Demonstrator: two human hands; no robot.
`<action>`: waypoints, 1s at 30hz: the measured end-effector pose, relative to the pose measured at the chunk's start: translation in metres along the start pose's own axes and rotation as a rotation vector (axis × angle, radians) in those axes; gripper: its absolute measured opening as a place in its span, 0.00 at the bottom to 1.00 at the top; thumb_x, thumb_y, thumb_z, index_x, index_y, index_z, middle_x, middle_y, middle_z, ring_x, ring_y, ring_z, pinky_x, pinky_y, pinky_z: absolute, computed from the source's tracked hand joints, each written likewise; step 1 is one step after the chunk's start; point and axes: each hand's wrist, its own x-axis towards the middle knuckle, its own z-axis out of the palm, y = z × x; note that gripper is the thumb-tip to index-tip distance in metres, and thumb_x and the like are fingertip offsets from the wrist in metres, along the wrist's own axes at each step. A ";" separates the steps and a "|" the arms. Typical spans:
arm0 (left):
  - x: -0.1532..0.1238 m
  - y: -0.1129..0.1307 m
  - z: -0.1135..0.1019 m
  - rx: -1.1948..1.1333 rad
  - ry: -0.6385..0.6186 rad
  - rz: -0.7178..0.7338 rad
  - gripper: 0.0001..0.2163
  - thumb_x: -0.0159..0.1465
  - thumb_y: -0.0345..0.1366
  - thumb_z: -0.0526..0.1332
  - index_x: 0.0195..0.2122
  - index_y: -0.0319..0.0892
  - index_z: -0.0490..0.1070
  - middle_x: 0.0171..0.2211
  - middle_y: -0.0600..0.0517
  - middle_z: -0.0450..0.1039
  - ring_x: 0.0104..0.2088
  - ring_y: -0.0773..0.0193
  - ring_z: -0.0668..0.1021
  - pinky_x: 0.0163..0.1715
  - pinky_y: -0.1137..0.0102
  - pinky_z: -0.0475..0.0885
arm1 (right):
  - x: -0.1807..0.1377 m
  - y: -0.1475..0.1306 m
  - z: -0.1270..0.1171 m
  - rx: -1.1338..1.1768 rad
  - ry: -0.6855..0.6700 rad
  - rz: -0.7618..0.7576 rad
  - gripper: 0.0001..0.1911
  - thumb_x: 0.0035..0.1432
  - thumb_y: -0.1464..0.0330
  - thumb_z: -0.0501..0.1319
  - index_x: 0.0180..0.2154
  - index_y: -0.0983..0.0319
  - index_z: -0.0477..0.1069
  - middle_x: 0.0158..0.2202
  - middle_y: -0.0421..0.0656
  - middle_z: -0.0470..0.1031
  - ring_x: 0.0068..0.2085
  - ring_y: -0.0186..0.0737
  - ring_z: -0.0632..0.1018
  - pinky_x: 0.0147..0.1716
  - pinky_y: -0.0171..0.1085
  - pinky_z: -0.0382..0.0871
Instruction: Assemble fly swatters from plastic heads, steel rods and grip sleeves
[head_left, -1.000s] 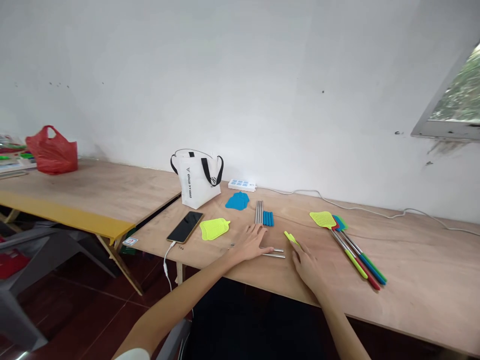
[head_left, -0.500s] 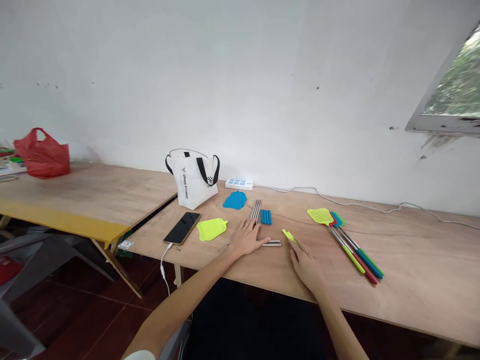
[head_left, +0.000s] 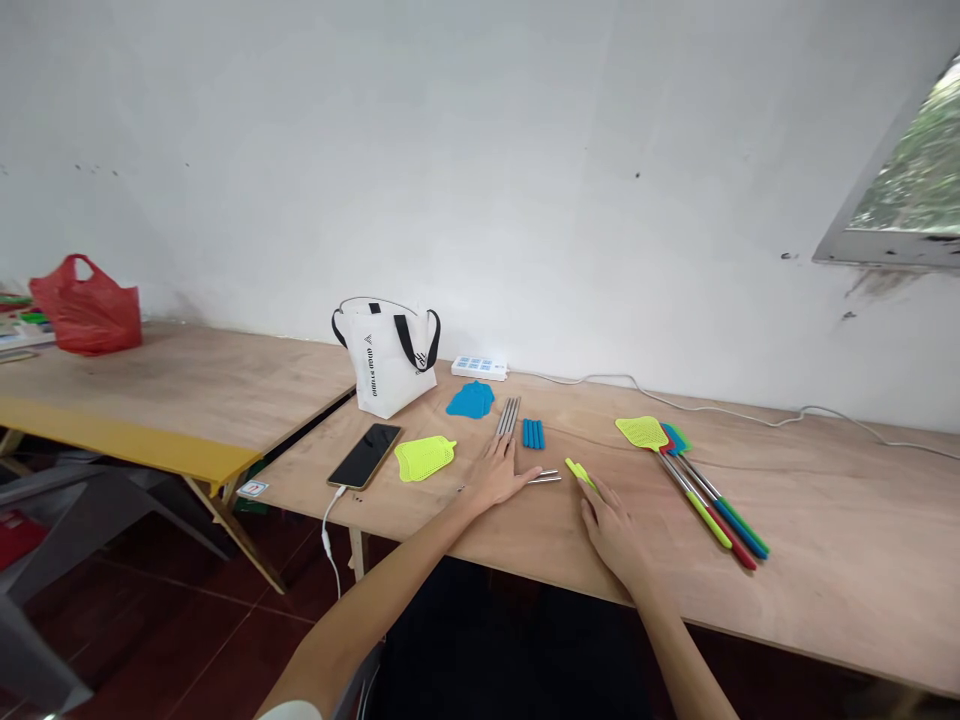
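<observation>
My left hand (head_left: 496,478) lies flat on the wooden table with its fingers spread. Its fingertips touch the lower ends of several metal rods (head_left: 508,415) lying side by side. Two more metal rods (head_left: 549,477) lie crosswise and stick out past my thumb; their other ends are under the hand. My right hand (head_left: 607,518) rests on the table, fingers stretched out over yellow-green handle tubes (head_left: 576,470). Several blue handle tubes (head_left: 533,434) lie right of the upright rods. Left of my left hand is a yellow-green fly swatter head (head_left: 425,458); behind it are stacked blue swatter heads (head_left: 471,400).
Several complete fly swatters (head_left: 697,490) lie to the right. A phone (head_left: 365,456) with a charging cable lies at left, before a white bag (head_left: 394,370). A power strip (head_left: 479,368) with a long cord sits by the wall. A red bag (head_left: 86,310) stands on another table.
My left hand has shifted slightly, and the crosswise rods have moved a little away from me and now spread apart at an angle. My right hand stays in place.
</observation>
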 end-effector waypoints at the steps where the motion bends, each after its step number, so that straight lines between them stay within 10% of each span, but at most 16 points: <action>1: 0.000 0.001 0.000 -0.002 0.005 -0.005 0.45 0.66 0.68 0.48 0.71 0.33 0.53 0.71 0.33 0.53 0.72 0.41 0.55 0.69 0.50 0.50 | 0.000 0.000 0.000 -0.002 -0.003 0.002 0.27 0.69 0.64 0.47 0.67 0.49 0.60 0.64 0.44 0.69 0.63 0.48 0.72 0.61 0.53 0.70; 14: -0.001 0.004 -0.008 0.085 0.097 -0.056 0.43 0.65 0.68 0.49 0.69 0.36 0.58 0.69 0.34 0.58 0.70 0.39 0.58 0.69 0.45 0.48 | 0.001 -0.003 -0.003 -0.015 -0.060 0.027 0.27 0.69 0.65 0.45 0.67 0.53 0.61 0.66 0.46 0.67 0.65 0.49 0.69 0.62 0.53 0.68; 30: 0.029 0.021 -0.002 0.251 -0.019 0.275 0.31 0.71 0.59 0.48 0.70 0.50 0.59 0.73 0.47 0.50 0.72 0.43 0.55 0.70 0.48 0.46 | 0.001 -0.004 -0.006 -0.029 -0.056 0.010 0.28 0.70 0.65 0.45 0.68 0.52 0.60 0.67 0.45 0.66 0.65 0.47 0.70 0.62 0.51 0.68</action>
